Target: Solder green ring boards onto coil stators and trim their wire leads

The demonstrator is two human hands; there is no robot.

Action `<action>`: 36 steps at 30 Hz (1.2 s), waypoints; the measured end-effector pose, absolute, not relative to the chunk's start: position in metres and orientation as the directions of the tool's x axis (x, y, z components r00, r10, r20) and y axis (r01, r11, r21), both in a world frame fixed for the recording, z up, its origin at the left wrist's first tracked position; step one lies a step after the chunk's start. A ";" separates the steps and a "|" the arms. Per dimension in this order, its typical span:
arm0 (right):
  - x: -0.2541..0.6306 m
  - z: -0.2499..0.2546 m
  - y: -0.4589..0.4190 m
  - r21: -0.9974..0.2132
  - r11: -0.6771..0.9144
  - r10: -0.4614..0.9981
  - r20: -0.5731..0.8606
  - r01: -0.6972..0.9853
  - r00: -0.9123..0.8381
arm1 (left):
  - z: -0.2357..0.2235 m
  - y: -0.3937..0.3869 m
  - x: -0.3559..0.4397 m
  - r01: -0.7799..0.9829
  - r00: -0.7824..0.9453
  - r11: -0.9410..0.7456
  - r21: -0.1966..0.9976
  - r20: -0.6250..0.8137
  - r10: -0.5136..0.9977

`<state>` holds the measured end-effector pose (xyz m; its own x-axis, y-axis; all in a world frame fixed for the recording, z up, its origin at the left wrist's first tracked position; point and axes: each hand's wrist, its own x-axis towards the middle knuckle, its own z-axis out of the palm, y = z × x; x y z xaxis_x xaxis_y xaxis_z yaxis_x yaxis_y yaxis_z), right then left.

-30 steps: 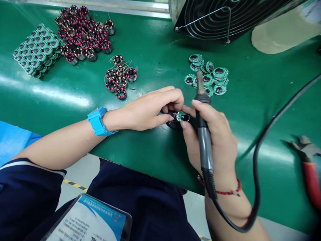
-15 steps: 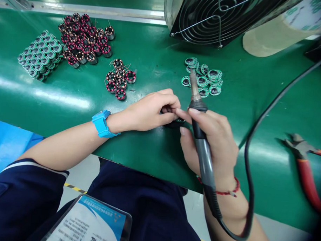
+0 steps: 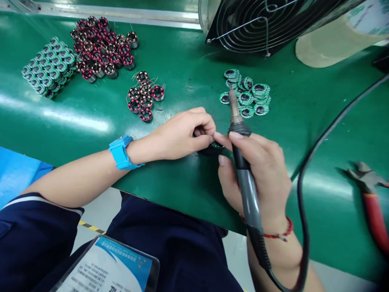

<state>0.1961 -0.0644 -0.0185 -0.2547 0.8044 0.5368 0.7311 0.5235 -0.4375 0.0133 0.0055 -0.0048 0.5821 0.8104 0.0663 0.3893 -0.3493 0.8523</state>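
My right hand (image 3: pixel 260 174) grips a soldering iron (image 3: pixel 249 186), its tip pointing up and away over the bench. The index fingertip of that hand reaches to the fingertips of my left hand (image 3: pixel 185 135). My left fingers are pinched together over a dark round holder (image 3: pixel 213 150) with a green circuit board partly showing in it. What lies between the left fingertips is hidden. Beyond the iron's tip is a loose pile of round green circuit boards (image 3: pixel 246 98). A small group of wound motor coils (image 3: pixel 146 97) sits past my left hand.
More wound coils (image 3: pixel 104 47) crowd the back left, beside a stacked block of round boards (image 3: pixel 49 67). A fan with a wire guard (image 3: pixel 272 25) stands at the back, near a tape roll (image 3: pixel 325 46). Red-handled cutters (image 3: pixel 371 199) lie right, beyond the iron's cable (image 3: pixel 302 201).
Both hands stay almost in place, with only slight shifts. The iron's tip has tilted a little to the left, and slightly more of the board in the holder shows.
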 end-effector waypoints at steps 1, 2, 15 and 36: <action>0.196 -0.019 -0.064 -0.433 0.516 0.810 0.528 0.739 -0.256 | -0.005 0.005 0.013 0.391 0.582 -0.347 0.853 0.063 0.811; 0.196 -0.019 -0.064 -0.432 0.504 0.817 0.520 0.748 -0.250 | -0.004 0.005 0.013 0.393 0.581 -0.344 0.853 0.060 0.812; 0.196 -0.021 -0.071 -0.672 0.423 0.846 0.533 0.607 0.000 | 0.000 0.003 0.019 0.484 0.502 -0.277 0.830 -0.004 0.865; 0.192 -0.011 -0.061 -0.670 0.396 0.598 0.707 0.627 0.378 | 0.002 0.004 0.024 0.544 0.468 -0.237 0.805 -0.056 0.882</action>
<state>0.1918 -0.0611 -0.0111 0.3776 0.5981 0.7069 0.6275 0.3962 -0.6703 0.0238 0.0041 0.0022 0.4678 0.8820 -0.0563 0.5438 -0.2371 0.8050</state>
